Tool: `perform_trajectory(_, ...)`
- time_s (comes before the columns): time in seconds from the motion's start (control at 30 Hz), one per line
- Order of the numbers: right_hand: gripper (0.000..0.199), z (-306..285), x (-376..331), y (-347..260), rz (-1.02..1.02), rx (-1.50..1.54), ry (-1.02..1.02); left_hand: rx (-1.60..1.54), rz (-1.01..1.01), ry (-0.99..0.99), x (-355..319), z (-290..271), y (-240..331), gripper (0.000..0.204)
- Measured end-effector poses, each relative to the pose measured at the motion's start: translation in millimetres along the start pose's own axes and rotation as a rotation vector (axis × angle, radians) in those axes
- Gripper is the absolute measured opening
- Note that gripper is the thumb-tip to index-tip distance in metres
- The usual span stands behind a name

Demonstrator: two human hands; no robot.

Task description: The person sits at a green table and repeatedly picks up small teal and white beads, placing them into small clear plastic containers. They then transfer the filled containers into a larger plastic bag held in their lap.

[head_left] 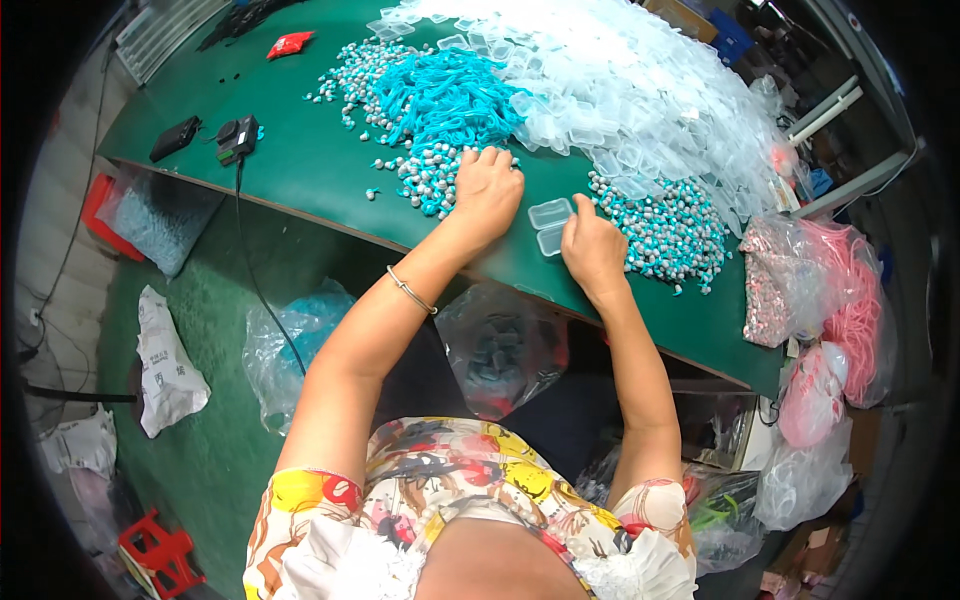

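Observation:
My left hand point(490, 190) bends over the near edge of a pile of small turquoise and grey pieces point(428, 176) that look like earplugs. Its fingers are curled down, and whatever they pinch is hidden. A small clear plastic case point(550, 213) lies opened flat on the green table, both halves showing, with nothing visible inside. Against its right edge, my right hand point(597, 248) is closed with the thumb side on the case. A bundle of turquoise cords point(450, 95) lies beyond my left hand. Right of my right hand spreads a second pile of turquoise and grey pieces point(680, 235).
A large heap of clear cases point(640, 90) covers the far right of the green table point(300, 150). A black wired device point(237, 138) and a red packet point(290, 45) lie on the left. Bags of pink cords point(850, 310) hang at the right edge.

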State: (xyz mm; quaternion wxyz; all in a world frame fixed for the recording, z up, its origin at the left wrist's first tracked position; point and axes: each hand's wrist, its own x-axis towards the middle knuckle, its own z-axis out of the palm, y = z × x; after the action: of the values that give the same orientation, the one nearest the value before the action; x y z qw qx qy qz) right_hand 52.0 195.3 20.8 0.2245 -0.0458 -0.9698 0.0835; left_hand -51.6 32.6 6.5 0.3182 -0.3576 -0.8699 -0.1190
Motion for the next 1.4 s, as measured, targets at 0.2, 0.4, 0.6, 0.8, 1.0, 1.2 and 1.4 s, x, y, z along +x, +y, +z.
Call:
perform_trajectory(0.2,0.012,2.2,34.6,38.9,-0.018,-0.014,0.164,0.011,0.059,0.009,0.8,4.8,-1.6,0.006)
perform_trajectory(0.4,0.008,36.1,70.6,63.3,0.015,-0.299,0.047,-0.005,0.113,-0.081,10.6,1.7,-8.1,0.006)
perform_trajectory(0.6,0.007,17.9,41.2,57.4,-0.129,-0.037,0.234,-0.198,0.007,0.017,4.0,-12.0,-25.4,0.021)
perform_trajectory(0.8,0.008,-3.5,-0.5,38.6,-0.174,0.166,0.259,-0.110,0.013,-0.059,3.3,-20.3,-32.8,0.017)
perform_trajectory(1.0,0.007,-5.7,-26.6,35.0,-0.137,0.181,0.193,-0.042,0.065,-0.097,8.7,-14.5,-23.9,0.009)
perform_trajectory(1.2,0.010,-7.9,-36.5,32.8,-0.119,0.169,0.152,0.024,0.155,-0.200,21.8,-11.1,-25.1,0.006)
perform_trajectory(1.4,0.012,-5.6,-40.0,35.3,-0.090,0.172,0.138,0.058,0.197,-0.267,32.0,0.3,-24.0,0.007)
